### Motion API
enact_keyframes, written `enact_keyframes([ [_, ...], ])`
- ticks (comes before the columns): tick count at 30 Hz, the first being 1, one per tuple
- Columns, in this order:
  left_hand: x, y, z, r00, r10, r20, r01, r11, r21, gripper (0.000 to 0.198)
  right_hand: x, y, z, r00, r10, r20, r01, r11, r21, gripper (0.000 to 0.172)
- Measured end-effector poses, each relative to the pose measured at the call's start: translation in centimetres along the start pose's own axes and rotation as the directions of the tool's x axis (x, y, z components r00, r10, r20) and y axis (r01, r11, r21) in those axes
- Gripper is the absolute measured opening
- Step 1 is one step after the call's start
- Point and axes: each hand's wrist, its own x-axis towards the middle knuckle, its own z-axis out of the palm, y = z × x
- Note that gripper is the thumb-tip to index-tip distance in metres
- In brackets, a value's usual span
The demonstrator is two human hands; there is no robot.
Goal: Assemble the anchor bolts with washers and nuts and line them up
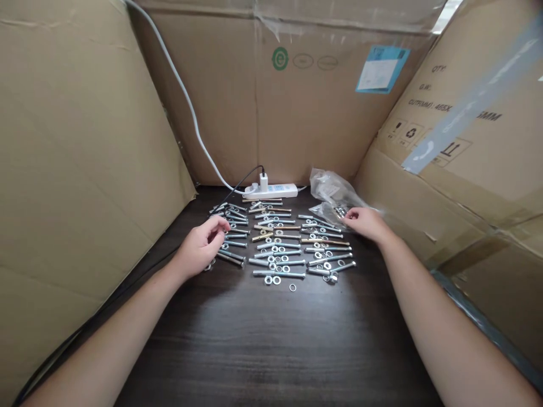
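Observation:
My left hand (201,247) hovers at the left group of bolts (236,244), fingers curled toward the thumb; whatever is between them, if anything, is hidden. At the right, my right hand (363,222) pinches at a small shiny metal part (340,212) beside the clear plastic bag (331,186). Whether that part lies inside the bag I cannot tell. Between the hands, sleeve anchor bolts (280,275) lie in rough columns, mostly silver with a few brassy ones. Nuts (268,280) and washers (276,280) are scattered among them. One loose ring (292,288) lies nearest me.
A white power strip (278,191) with a plugged-in charger (263,182) lies at the back. Its white cable (186,99) rises left; a black cable (153,263) runs along the left. Cardboard walls (229,113) enclose the dark wooden table (271,350) on three sides.

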Motion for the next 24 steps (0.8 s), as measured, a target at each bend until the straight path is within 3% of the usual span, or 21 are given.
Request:
enact_keyframes([
  [7,-0.1,0.4,-0.1,0.999,0.015,0.028,-0.017,0.999,0.051,0.012,-0.1,-0.6,-0.5,0.998,0.060,0.031,-0.058,0.996,-0.066,0.022],
  [14,-0.3,0.1,0.6,0.999,0.035,-0.021,-0.035,0.999,-0.015,0.011,-0.2,-0.4,-3.7,0.999,0.037,0.013,-0.037,0.999,-0.027,0.027],
  [17,-0.4,0.1,0.8,0.997,0.056,-0.060,-0.056,0.998,-0.010,0.014,-0.8,0.3,-5.1,0.999,0.031,0.026,-0.034,0.990,0.138,0.031],
  [20,-0.5,0.7,1.1,0.995,0.078,-0.058,-0.075,0.995,0.060,0.016,-1.8,0.3,-5.6,0.991,0.000,0.133,-0.052,0.919,0.392,0.043],
  [24,0.0,2.9,2.5,0.995,0.090,0.051,-0.095,0.989,0.117,0.018,-4.2,-2.7,-4.9,0.962,-0.160,0.219,-0.014,0.777,0.629,0.049],
])
